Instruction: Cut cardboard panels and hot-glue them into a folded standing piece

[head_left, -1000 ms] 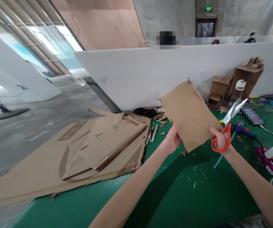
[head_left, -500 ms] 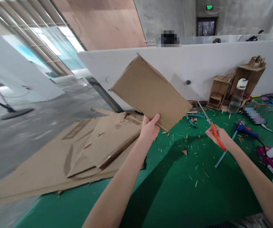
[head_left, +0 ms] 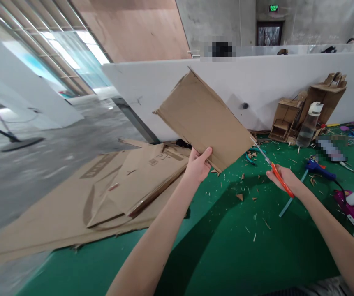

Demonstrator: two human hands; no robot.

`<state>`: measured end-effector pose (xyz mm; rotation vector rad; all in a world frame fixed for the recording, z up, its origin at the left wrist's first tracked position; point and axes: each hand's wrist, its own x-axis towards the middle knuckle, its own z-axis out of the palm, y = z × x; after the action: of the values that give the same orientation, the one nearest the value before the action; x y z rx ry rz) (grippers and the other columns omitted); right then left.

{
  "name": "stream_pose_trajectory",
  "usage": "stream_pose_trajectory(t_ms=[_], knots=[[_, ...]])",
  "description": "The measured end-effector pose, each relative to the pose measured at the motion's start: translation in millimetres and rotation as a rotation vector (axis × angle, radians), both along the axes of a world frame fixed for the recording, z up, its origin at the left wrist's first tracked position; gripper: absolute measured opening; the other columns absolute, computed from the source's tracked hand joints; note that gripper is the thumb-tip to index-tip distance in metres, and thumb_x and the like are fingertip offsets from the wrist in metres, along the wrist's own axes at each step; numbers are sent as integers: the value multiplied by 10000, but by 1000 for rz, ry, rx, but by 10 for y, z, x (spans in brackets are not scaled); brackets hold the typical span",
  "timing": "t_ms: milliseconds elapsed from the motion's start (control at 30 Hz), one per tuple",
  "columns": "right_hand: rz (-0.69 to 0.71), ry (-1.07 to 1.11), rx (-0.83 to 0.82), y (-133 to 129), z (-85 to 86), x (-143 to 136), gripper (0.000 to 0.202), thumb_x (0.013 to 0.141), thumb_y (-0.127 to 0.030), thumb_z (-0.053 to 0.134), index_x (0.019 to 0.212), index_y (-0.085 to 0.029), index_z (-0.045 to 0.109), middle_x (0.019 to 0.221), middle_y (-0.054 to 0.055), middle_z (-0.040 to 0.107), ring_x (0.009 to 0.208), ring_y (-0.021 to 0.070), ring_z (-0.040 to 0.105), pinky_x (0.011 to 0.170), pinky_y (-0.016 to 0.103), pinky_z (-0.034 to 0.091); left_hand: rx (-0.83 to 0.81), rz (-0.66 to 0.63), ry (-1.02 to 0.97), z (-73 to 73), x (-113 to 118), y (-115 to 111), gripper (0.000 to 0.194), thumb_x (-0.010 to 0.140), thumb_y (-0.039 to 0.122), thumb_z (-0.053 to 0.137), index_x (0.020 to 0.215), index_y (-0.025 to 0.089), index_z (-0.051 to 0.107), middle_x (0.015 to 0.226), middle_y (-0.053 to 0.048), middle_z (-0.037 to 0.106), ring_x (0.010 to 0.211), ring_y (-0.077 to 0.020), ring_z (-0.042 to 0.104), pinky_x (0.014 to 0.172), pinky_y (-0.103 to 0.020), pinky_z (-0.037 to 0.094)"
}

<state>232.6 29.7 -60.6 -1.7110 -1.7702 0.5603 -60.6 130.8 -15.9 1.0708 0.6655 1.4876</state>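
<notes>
Our left hand [head_left: 199, 164] pinches the card [head_left: 206, 119], tilted at 12 o'clock, by its lower edge. Our right hand [head_left: 283, 179], closed around the scissors [head_left: 277, 174], brings their tips to its 1 o'clock corner. Scraps [head_left: 240, 197] dot the green table [head_left: 241, 255]; concrete floor [head_left: 72, 131] lies at 10.

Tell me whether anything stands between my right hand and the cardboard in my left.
Nothing visible does: the right hand holds the scissors, tips seemingly at the right corner of the cardboard. The pliers lie below on the table.
</notes>
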Motion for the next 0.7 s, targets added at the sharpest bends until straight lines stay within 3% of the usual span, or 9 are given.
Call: stream_pose_trajectory(t_ms=[500, 700], knots=[[24, 44, -11, -55, 78, -51, 329, 828, -567, 536, 776, -244, 565, 649, 26, 607, 598, 209, 582, 584, 308, 419, -60, -26, 24, -101, -51, 69, 481, 633, 308, 828, 1055, 269, 599, 1055, -9, 720, 1031, -201, 666, 933, -380, 541], [12, -26, -19, -61, 98, -54, 348, 839, -580, 507, 778, -238, 528, 627, 17, 584, 571, 190, 564, 575, 295, 408, -58, -21, 19, -76, -46, 57, 456, 627, 289, 832, 1027, 257, 616, 1034, -9, 727, 998, -204, 675, 920, -384, 546]])
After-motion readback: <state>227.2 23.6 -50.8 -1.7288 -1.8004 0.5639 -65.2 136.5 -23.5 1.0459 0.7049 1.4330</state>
